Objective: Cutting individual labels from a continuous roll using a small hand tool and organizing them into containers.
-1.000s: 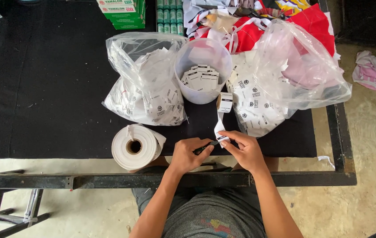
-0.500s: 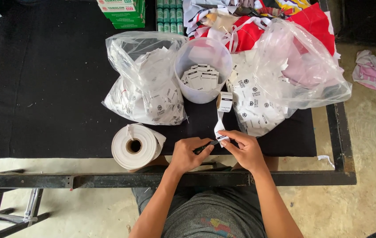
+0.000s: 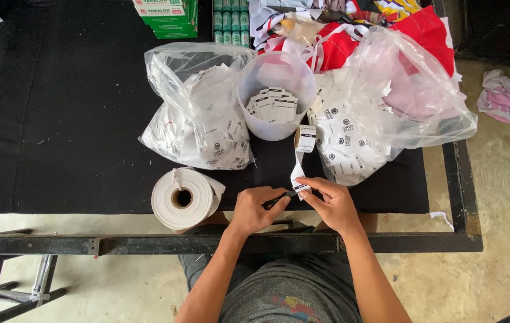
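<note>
My left hand [image 3: 255, 209] grips a small dark cutting tool [image 3: 280, 198] at the near edge of the black table [image 3: 57, 119]. My right hand [image 3: 334, 203] pinches the free end of a narrow white label strip [image 3: 297, 173], which runs up to a small label roll [image 3: 305, 139]. The tool's tip meets the strip between my two hands. Just beyond stands a translucent plastic tub [image 3: 276, 96] with several cut white labels inside.
A big white tape roll [image 3: 184, 198] lies left of my hands. Clear plastic bags of labels sit left [image 3: 198, 113] and right [image 3: 386, 107] of the tub. Green boxes [image 3: 168, 15] and red-white fabric [image 3: 410, 24] lie at the back. A black metal frame rail [image 3: 147, 242] edges the table.
</note>
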